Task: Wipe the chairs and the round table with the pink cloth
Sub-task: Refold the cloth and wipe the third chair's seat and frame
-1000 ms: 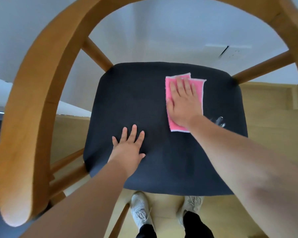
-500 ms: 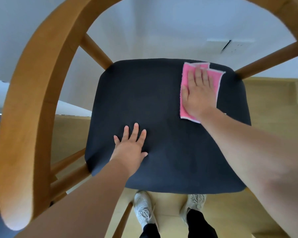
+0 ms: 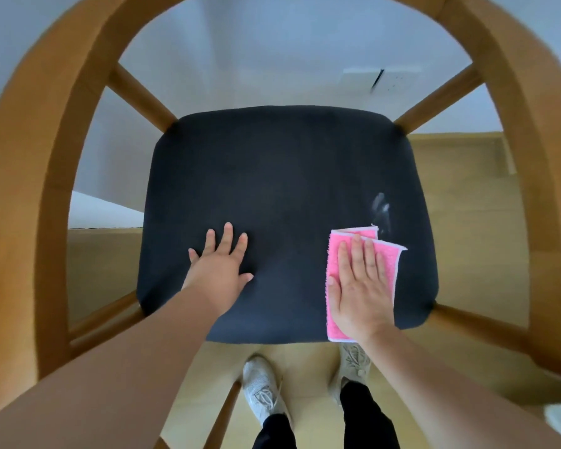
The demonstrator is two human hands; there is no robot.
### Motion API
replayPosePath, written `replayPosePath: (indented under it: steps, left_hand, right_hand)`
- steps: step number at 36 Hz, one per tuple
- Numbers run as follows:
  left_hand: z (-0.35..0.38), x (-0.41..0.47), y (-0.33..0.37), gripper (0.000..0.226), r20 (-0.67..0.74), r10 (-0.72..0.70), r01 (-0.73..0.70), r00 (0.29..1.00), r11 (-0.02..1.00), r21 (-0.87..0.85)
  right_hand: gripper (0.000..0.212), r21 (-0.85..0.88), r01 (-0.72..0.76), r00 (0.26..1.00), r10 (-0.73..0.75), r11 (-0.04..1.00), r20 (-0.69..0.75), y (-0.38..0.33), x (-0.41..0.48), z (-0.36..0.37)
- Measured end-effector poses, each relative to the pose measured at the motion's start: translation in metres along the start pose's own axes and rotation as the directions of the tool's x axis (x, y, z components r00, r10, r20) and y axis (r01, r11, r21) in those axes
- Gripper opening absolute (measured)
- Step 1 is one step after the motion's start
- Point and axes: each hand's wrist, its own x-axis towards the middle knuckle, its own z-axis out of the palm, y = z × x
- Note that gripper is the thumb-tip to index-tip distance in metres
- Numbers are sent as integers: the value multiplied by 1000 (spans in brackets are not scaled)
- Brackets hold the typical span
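Observation:
I look straight down on a wooden chair (image 3: pixel 36 176) with a dark fabric seat (image 3: pixel 282 176). My right hand (image 3: pixel 360 286) lies flat with straight fingers on the folded pink cloth (image 3: pixel 391 257), pressing it onto the seat's near right corner. The cloth's near end hangs over the front edge. My left hand (image 3: pixel 222 270) rests flat on the seat at the near left, fingers spread. A whitish smear (image 3: pixel 381 207) shows on the seat just beyond the cloth. The round table is out of view.
The chair's curved wooden backrest and armrests ring the seat on the left, far side and right. Light wooden floor (image 3: pixel 467 222) lies around it, a white wall (image 3: pixel 272 59) beyond. My two feet in pale shoes (image 3: pixel 263 387) stand just below the seat's front edge.
My right hand has dragged the pink cloth from the seat's far right corner back to the near right corner, uncovering a whitish smear. My left hand stayed flat on the seat.

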Motion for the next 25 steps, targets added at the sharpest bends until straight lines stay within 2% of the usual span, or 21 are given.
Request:
replayPosePath:
  steps: [6, 8, 10, 12, 16, 21, 25]
  left_hand:
    - [-7, -10, 11, 72, -21, -39, 39, 999, 999, 9]
    - [-10, -15, 19, 73, -94, -36, 43, 995, 996, 75]
    - [-11, -17, 30, 76, -195, 40, -14, 980, 991, 131]
    - [-10, -17, 45, 76, -226, 127, -100, 966, 987, 128]
    - [-10, -8, 66, 71, -62, 105, -106, 993, 994, -10]
    - [-19, 3, 69, 78, 63, 80, -82, 995, 996, 22]
    - [-22, 2, 72, 78, 93, 63, -67, 994, 997, 38]
  right_hand:
    - [62, -15, 6, 1000, -6, 1000, 2, 0, 1, 0]
    - [63, -16, 5, 1000, -5, 1000, 7, 1, 1, 2]
    - [63, -12, 4, 1000, -4, 1000, 15, 0, 2, 3]
    - [63, 4, 7, 1000, -7, 1000, 12, 0, 2, 4]
    - [63, 13, 16, 1000, -16, 1000, -1, 1, 2, 3]
    - [63, 5, 43, 999, -43, 999, -4, 3, 7, 1]
    - [62, 5, 49, 999, -49, 999, -18, 6, 49, -13]
